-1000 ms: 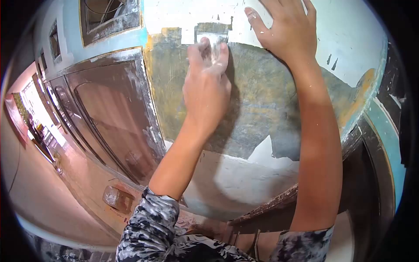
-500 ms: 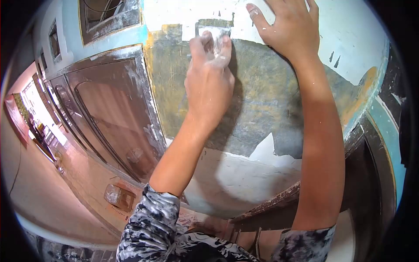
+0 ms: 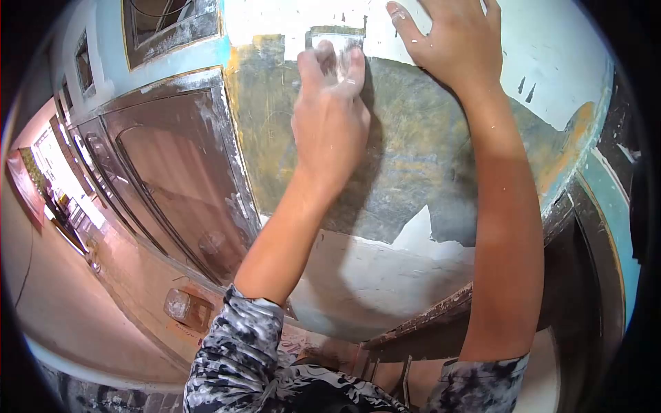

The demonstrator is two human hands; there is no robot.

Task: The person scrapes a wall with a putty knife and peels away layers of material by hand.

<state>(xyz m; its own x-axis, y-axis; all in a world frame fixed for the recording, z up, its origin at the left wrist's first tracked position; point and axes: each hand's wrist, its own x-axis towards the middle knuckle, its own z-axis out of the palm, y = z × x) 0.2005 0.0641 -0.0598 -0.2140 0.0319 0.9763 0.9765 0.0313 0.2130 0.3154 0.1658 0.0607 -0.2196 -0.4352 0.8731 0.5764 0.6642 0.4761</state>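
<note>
My left hand grips a flat scraper blade, its wide edge against the wall at the border between white coating and the bare grey-yellow patch. White dust covers the fingertips around the blade. Higher on the right, my right hand lies against the white coating with its thumb stretched out; its other fingertips are cut off by the top of the view. Below the bare patch, the wall shows pale coating with a jagged upper edge.
A brown wooden door with a dusty frame stands left of the bare patch. On the floor at the lower left sits a dusty block-like object. Dark wooden framing borders the wall at the lower right.
My left hand and the scraper have shifted very slightly upward. My right hand has hardly moved on the wall.
</note>
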